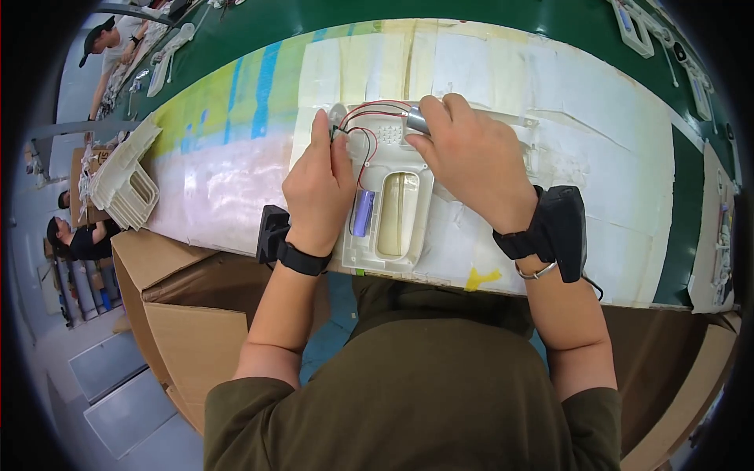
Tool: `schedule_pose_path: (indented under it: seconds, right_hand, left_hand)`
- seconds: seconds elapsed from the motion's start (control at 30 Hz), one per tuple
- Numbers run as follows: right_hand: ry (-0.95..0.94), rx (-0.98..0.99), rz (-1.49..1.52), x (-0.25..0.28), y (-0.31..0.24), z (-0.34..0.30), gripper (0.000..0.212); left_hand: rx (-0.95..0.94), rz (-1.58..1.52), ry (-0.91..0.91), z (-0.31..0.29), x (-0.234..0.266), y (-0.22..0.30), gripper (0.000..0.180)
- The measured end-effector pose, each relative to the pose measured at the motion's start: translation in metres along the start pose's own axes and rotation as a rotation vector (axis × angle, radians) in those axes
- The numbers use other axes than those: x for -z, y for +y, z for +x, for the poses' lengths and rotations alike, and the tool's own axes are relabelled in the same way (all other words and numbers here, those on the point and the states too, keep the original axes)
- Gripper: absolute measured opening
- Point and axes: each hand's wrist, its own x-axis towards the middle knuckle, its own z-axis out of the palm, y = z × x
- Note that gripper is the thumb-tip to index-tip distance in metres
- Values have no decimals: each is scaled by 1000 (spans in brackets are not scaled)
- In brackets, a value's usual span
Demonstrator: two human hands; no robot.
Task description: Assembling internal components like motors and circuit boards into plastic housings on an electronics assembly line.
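1. We find the left hand's (318, 188) fingers narrowed on thin red and dark wires (380, 112), the right hand's (479, 153) gripping a silvery metal cylinder (417, 120).
2. The housing (357, 257) lies at the table's (597, 165) near edge; a knock could tip it off, we judge.
3. Parting the hands could strain wire joints.
4. A tugged lead could dislodge the smooth purple cell (362, 213).
5. We note rigid cream plastic, a rounded oblong opening, creased table covering.

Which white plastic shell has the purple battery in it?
The middle plastic shell, under the left hand and right hand: the purple battery lies along its left side. The stacked shells at far left show none.
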Motion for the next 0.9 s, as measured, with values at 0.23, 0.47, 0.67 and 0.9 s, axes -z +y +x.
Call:
schedule_pose_path:
  seconds: [0.23, 0.47, 0.67, 0.9]
  right_hand:
    - [-21, -2, -23, 0, 1, 0, 30]
    - [44, 43, 9, -1, 1, 1, 29]
    - [27, 46, -8, 0, 2, -1, 29]
    - [64, 42, -54, -1, 2, 1, 29]
  left_hand:
    - [-43, 51, -16, 3, 1, 2, 36]
    - [-33, 24, -22, 6, 0, -1, 38]
    - [-45, 103, -271, 8, 16, 3, 40]
    - [23, -126, -218, 8, 8, -5, 39]
